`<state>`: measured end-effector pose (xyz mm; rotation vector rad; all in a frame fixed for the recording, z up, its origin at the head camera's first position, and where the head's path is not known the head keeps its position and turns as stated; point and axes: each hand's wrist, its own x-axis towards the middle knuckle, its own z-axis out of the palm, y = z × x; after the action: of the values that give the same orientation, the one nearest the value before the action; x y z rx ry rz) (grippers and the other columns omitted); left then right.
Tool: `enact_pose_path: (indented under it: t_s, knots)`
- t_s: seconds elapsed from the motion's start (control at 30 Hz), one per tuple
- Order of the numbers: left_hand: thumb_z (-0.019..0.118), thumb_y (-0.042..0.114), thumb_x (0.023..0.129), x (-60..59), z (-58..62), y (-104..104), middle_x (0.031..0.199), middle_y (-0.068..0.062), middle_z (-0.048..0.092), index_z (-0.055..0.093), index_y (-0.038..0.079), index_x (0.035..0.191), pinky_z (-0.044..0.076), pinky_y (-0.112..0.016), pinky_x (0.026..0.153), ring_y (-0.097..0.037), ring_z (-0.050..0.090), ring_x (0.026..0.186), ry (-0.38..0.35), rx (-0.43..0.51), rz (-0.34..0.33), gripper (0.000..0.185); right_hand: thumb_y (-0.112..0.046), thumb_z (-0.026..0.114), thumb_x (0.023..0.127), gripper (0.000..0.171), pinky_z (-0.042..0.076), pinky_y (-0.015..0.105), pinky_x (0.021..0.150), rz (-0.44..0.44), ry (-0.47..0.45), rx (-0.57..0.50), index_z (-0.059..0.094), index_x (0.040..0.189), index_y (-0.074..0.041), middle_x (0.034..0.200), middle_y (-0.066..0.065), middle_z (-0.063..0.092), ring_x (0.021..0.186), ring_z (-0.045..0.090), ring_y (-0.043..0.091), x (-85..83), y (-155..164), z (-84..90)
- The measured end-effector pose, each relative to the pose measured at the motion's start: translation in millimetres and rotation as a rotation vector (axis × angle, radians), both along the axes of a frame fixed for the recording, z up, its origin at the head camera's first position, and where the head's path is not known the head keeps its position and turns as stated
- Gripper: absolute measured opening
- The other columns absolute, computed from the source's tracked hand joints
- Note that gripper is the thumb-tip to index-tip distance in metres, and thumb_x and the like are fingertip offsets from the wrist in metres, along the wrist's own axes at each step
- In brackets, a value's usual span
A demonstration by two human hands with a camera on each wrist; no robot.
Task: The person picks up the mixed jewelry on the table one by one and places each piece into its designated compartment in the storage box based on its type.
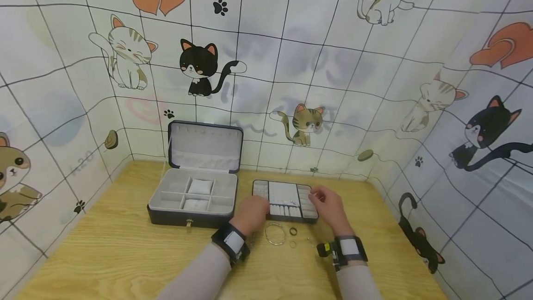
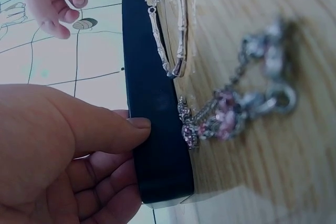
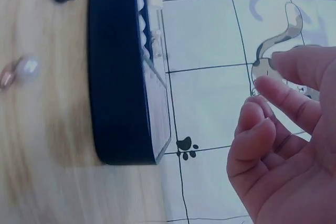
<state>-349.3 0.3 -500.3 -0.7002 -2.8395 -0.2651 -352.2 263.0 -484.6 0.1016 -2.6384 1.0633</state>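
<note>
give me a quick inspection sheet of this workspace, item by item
surface: wooden table, light grain.
job's things: dark jewellery tray with pale compartments; left hand holds its near left edge; right hand hovers over its right end.
clutter: open jewellery box, lid up, left of tray; silver bangle, dark ring, small ring, pink-stone chain in front of the tray.
grippers: both bare, wrist straps on.
cables: nothing seen.
surroundings: cat-print backdrop on three sides.

Left hand [image 1: 251, 214] hides the tray's [image 1: 285, 201] front-left corner.
</note>
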Motion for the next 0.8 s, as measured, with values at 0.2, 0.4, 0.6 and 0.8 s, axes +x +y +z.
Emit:
enact_pose_path:
  t_s: [0.2, 0.4, 0.6, 0.8]
  knots:
    - [0.078, 0.009, 0.086, -0.3, -1.2, -0.3, 0.066, 0.005, 0.064, 0.075, 0.018, 0.072, 0.041, -0.029, 0.055, -0.012, 0.049, 0.060, -0.009, -0.011, 0.004, 0.017, -0.018, 0.073, 0.099, 0.010, 0.049, 0.028, 0.068, 0.109, -0.012, 0.001, 0.072, 0.107, -0.012, 0.091, 0.005, 0.066, 0.081, 0.058, 0.018, 13.2, 1.0, 0.1]
    - [0.078, 0.008, 0.084, -1.1, 0.3, -0.9, 0.067, 0.004, 0.064, 0.074, 0.018, 0.069, 0.042, -0.030, 0.054, -0.012, 0.051, 0.061, -0.004, -0.028, 0.008, 0.019, -0.013, 0.075, 0.095, 0.005, 0.048, 0.026, 0.065, 0.214, -0.087, 0.146, 0.072, 0.092, -0.016, 0.081, -0.003, 0.065, 0.074, 0.056, 0.012, 21.7, -5.0, 5.1]
    - [0.077, 0.008, 0.086, -0.3, 5.2, 0.3, 0.068, 0.003, 0.066, 0.074, 0.017, 0.070, 0.043, -0.031, 0.055, -0.013, 0.051, 0.062, -0.002, -0.025, 0.012, 0.018, -0.013, 0.076, 0.092, 0.015, 0.047, 0.028, 0.066, 0.278, -0.194, 0.264, 0.071, 0.079, -0.018, 0.076, -0.006, 0.064, 0.071, 0.055, 0.011, 23.2, -13.5, 12.4]
    - [0.076, 0.008, 0.088, 0.9, 3.8, 1.8, 0.069, 0.003, 0.066, 0.076, 0.016, 0.074, 0.043, -0.030, 0.055, -0.014, 0.051, 0.062, -0.007, -0.021, 0.013, 0.016, -0.011, 0.076, 0.091, 0.019, 0.048, 0.029, 0.068, 0.297, -0.275, 0.356, 0.068, 0.074, -0.017, 0.076, -0.006, 0.063, 0.073, 0.056, 0.012, 25.0, -16.0, 11.1]
